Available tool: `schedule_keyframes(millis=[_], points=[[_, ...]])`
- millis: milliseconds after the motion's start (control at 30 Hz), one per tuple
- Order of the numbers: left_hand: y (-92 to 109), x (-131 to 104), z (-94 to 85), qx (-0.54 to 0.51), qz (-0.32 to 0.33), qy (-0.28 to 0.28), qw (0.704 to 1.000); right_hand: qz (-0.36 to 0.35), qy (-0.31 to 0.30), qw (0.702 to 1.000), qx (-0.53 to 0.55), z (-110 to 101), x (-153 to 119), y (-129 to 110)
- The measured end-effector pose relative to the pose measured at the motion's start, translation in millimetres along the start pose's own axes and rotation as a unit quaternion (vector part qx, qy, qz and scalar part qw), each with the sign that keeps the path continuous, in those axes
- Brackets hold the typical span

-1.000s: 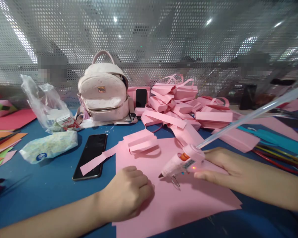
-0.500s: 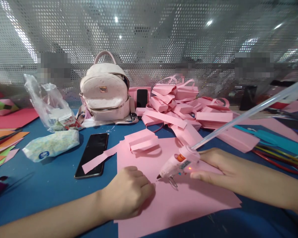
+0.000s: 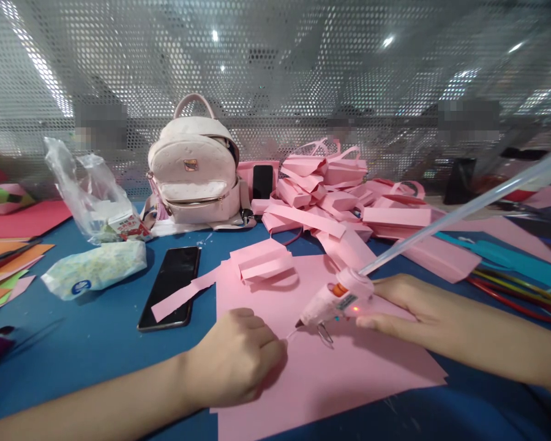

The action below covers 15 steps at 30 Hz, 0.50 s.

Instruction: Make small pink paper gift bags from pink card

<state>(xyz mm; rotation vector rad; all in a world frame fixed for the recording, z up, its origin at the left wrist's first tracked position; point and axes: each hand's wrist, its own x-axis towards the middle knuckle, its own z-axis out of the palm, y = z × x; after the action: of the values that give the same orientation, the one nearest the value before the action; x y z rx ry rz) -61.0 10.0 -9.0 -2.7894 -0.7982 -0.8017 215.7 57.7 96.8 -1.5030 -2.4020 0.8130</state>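
In my right hand (image 3: 401,306) is a pink hot glue gun (image 3: 333,303), an orange light glowing on its side. A long clear glue stick (image 3: 459,211) sticks out of its back. The dark nozzle points down and left over the pink paper sheets (image 3: 312,392). My left hand (image 3: 239,358) is closed in a fist on the sheets, just left of the nozzle. A thin pale strand runs between the nozzle and its fingertips; what the fingers pinch is hidden. Beyond it lies a folded pink paper piece (image 3: 261,260) with a strip reaching left.
A black phone (image 3: 169,288) lies left of the sheets, beside a tissue pack (image 3: 96,266). A pale backpack (image 3: 197,171) stands behind them. Folded pink paper pieces (image 3: 326,190) are heaped at the back. Coloured scissors or tools (image 3: 518,294) lie at right.
My right hand and the glue gun have shifted slightly right and up, away from my left hand. A strand now shows between nozzle and fingers. My left hand has stayed put.
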Motion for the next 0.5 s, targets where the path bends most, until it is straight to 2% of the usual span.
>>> schedule_keyframes(millis=[333, 500], points=[[1, 1, 0.3, 0.003, 0.002, 0.009, 1.0, 0.031, -0.042, 0.998, -0.045, -7, 3, 20], [1, -2, 2.1, 0.0, -0.001, 0.0, 1.0, 0.031, -0.035, 0.998, -0.051, -6, 6, 29]])
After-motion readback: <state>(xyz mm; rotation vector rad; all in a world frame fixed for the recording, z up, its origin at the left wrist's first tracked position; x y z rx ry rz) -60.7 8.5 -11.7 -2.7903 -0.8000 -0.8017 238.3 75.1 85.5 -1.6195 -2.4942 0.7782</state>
